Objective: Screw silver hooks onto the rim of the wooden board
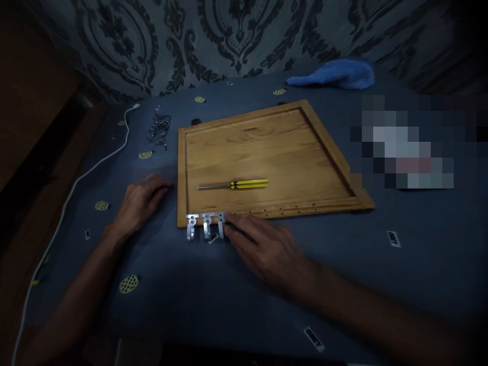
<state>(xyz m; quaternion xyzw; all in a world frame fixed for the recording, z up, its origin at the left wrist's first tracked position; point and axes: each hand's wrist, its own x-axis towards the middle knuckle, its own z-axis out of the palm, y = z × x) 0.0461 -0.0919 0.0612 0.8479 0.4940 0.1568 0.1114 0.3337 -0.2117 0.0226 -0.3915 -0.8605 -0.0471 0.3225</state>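
Observation:
A framed wooden board (244, 147) lies flat on a blue patterned sheet, with a row of small dark holes along its near edge. On that edge, near the left corner, sits a silver metal hook rail (207, 218) with its hooks pointing towards me. My right hand (269, 249) pinches the rail's right end between thumb and fingers. Just left of the board, my left hand (141, 201) is low over the sheet, slightly blurred, its fingers loosely bent and apart with nothing visible in them. A yellow-and-black screwdriver (247, 183) rests on the board, its tip to the left.
A small heap of metal pieces (159, 129) lies on the sheet beyond my left hand. A white cable (99, 165) runs down the left side. At the back right is a crumpled blue cloth (339, 74). A pixelated patch hides something at the right.

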